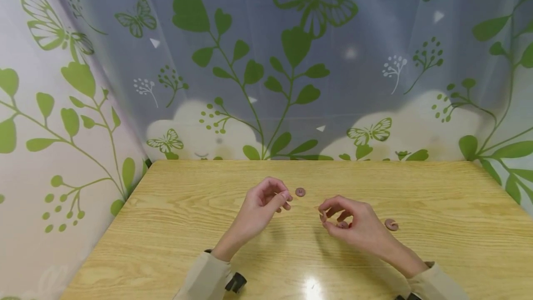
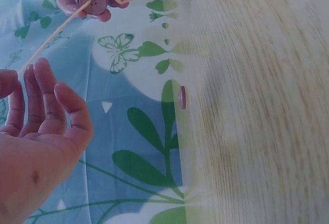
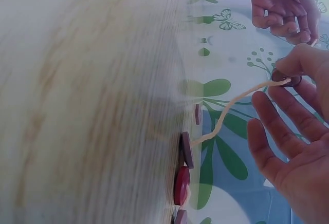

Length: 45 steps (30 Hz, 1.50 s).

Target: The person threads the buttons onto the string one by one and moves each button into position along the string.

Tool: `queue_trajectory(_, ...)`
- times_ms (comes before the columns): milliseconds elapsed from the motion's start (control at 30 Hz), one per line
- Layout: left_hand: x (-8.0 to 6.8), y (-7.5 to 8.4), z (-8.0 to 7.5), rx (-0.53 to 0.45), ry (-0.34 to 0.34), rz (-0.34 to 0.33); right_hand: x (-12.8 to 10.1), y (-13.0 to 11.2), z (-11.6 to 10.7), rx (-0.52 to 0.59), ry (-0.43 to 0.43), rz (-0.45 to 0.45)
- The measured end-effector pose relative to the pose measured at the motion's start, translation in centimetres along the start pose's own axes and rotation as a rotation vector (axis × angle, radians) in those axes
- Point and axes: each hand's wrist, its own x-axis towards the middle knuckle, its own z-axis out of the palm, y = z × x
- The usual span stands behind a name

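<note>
My right hand (image 1: 366,228) pinches a round brown button (image 2: 93,2) between thumb and fingers, above the wooden table. A pale cord (image 2: 54,36) passes through that button. To the left, my left hand (image 1: 258,212) pinches the cord between thumb and forefinger, its other fingers loosely bent. Between the hands the cord is straight in the left wrist view. On the other side of the held button, the cord (image 3: 223,113) sags to a second button (image 3: 186,150) at the table. Another brown button (image 1: 300,192) lies flat just beyond my left fingertips.
On the wooden table (image 1: 166,244), a button (image 1: 391,224) with a bit of cord across it lies right of my right wrist. A reddish button (image 3: 181,185) shows low in the right wrist view. A curtain (image 1: 233,105) printed with leaves and butterflies stands behind the table.
</note>
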Motion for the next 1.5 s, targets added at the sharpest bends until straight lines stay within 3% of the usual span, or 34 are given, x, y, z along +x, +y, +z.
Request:
queue_trajectory(467, -0.2, -0.2, -0.5, 0.001, 0.016, -0.014, 0.0, 0.6, 0.1, -0.086, -0.06, 0.006)
queue_trajectory(933, -0.2, -0.1, -0.9, 0.007, 0.031, -0.014, -0.1, 0.8, -0.5, -0.124, -0.213, 0.093)
queue_trajectory(1500, -0.2, 0.0, -0.9, -0.021, 0.074, -0.053, -0.4, 1.4, -1.0, -0.172, -0.257, 0.102)
